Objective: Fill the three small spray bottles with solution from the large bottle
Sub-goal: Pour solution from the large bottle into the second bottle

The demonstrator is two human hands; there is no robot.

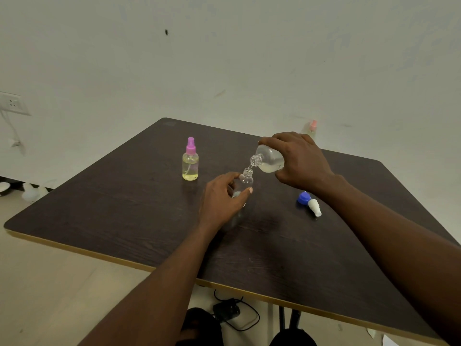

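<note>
Head, pink-capped bottle (190, 163) left, blue cap (303, 198) right

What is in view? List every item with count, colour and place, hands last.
large bottle: 1, clear with pale liquid, tilted over the small bottle's mouth, pouring
open small bottle: 1, clear, upright at mid-table
purple-capped spray bottle: 1, yellowish liquid, standing left of the pour
pink-capped spray bottle: 1, at the table's far edge, behind the right grip
blue cap: 1, on the table, right of centre
white spray head: 1, lying beside the blue cap
table: 1, dark brown
wall socket: 1, white, far left
black adapter: 1, with cable, on the floor under the table
left grip: 1, holds the open small bottle
right grip: 1, holds the large bottle
</note>
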